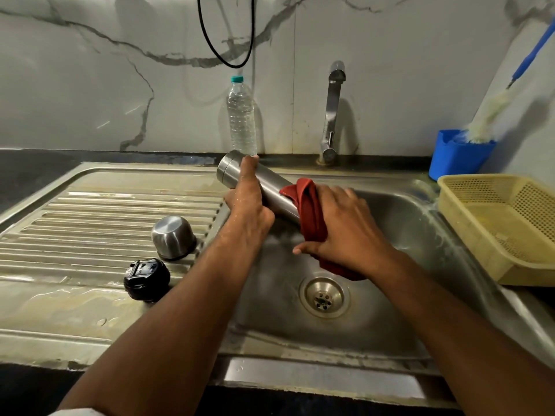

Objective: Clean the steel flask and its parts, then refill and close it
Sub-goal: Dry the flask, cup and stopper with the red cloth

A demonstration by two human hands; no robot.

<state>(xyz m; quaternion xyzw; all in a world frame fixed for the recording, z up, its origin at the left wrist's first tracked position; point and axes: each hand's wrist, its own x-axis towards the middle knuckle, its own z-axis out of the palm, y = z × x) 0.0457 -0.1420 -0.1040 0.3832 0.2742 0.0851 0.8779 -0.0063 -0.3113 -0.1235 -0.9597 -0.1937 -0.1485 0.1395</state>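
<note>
The steel flask (271, 187) lies tilted over the sink basin (414, 235), its base pointing up and to the left. My left hand (250, 205) grips the flask near that base. My right hand (342, 232) holds a red cloth (312, 217) wrapped round the lower part of the flask; the flask's mouth is hidden under the cloth. The steel cup lid (173, 237) stands upside down on the ribbed drainboard (90, 223). The black stopper (146, 279) lies in front of it.
A plastic water bottle (241, 115) stands against the wall behind the flask. The tap (332, 112) rises at the back of the sink. At the right are a blue holder (456, 157) with a bottle brush (492, 112) and a yellow basket (510, 226).
</note>
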